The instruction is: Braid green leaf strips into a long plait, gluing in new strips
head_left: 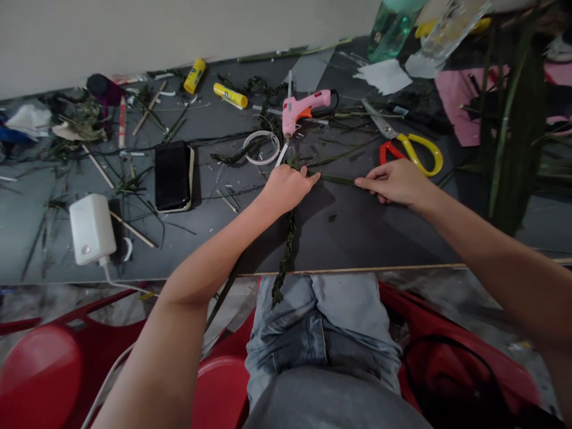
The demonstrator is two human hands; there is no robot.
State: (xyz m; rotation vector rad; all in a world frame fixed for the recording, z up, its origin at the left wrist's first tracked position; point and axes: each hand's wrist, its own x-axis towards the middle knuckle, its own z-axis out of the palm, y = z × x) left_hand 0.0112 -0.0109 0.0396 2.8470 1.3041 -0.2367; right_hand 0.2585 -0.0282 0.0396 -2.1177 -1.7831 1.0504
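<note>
My left hand (290,187) is closed on the top of a dark green leaf braid (289,244), which hangs down over the table's front edge. From this hand a flat green leaf strip (337,179) runs right, held taut. Its other end is pinched between the thumb and fingers of my right hand (393,183). Just beyond my left hand a pink glue gun (292,113) lies with its nozzle toward me. A white ring (261,148) rests left of the nozzle. Scissors (409,143) with red and yellow handles lie behind my right hand.
A black phone (173,177) and a white charger (92,229) lie at left. Yellow glue sticks (230,95) are at the back. Leaf scraps and sticks litter the table (357,238). A green bottle (393,33), pink paper (462,113) and broad leaves (513,137) are at right.
</note>
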